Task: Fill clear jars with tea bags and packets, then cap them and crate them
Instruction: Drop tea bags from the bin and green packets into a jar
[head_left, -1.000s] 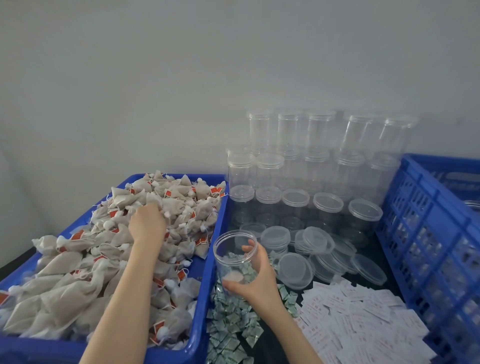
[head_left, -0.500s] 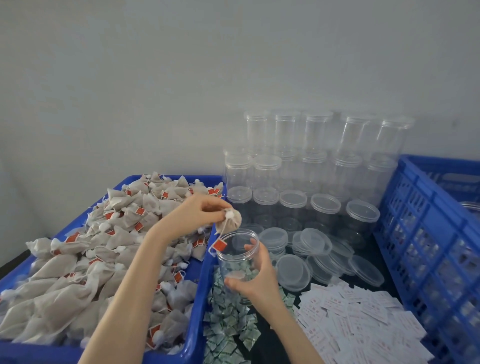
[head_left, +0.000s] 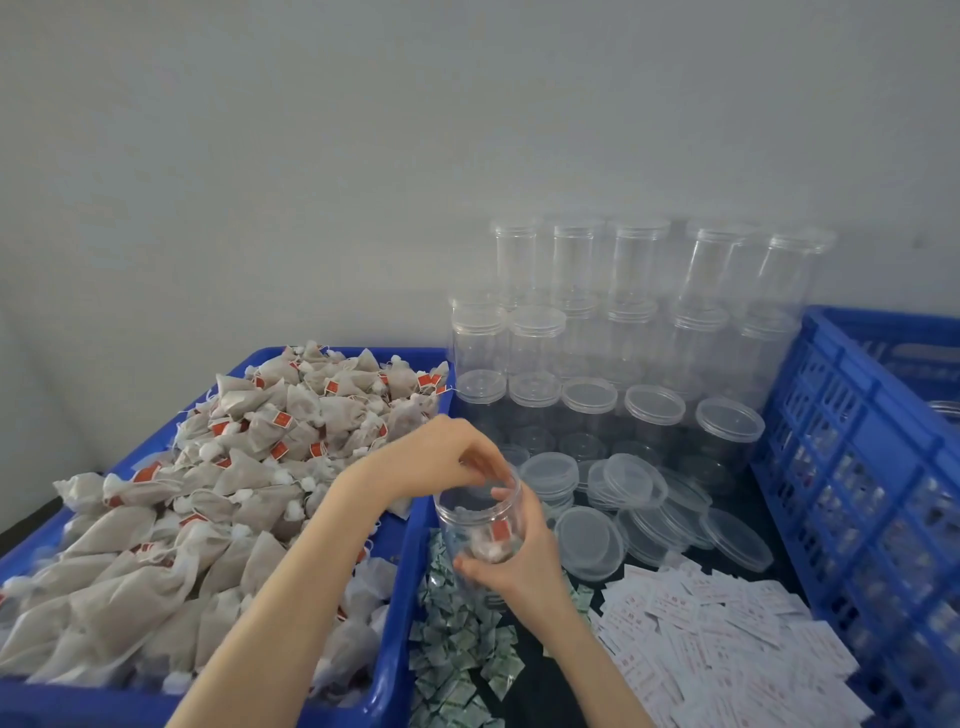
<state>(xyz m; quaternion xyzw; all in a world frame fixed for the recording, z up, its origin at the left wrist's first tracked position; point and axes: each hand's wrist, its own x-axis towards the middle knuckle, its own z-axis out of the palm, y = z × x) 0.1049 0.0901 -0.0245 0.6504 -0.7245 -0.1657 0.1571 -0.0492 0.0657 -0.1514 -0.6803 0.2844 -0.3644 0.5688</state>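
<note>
My right hand grips a clear open jar from below and the side, above the green packets. A tea bag with a red tag lies inside the jar near its bottom. My left hand hovers over the jar's mouth, fingers bent down at the rim and holding nothing that I can see. The blue tray to the left is heaped with beige tea bags.
Stacked capped clear jars stand against the back wall. Loose clear lids lie in front of them. Green packets and white packets cover the dark surface. A blue slatted crate stands at the right.
My left hand picked a tea bag from the tray, carried it right to the jar and released it inside. My right hand kept holding the jar.
</note>
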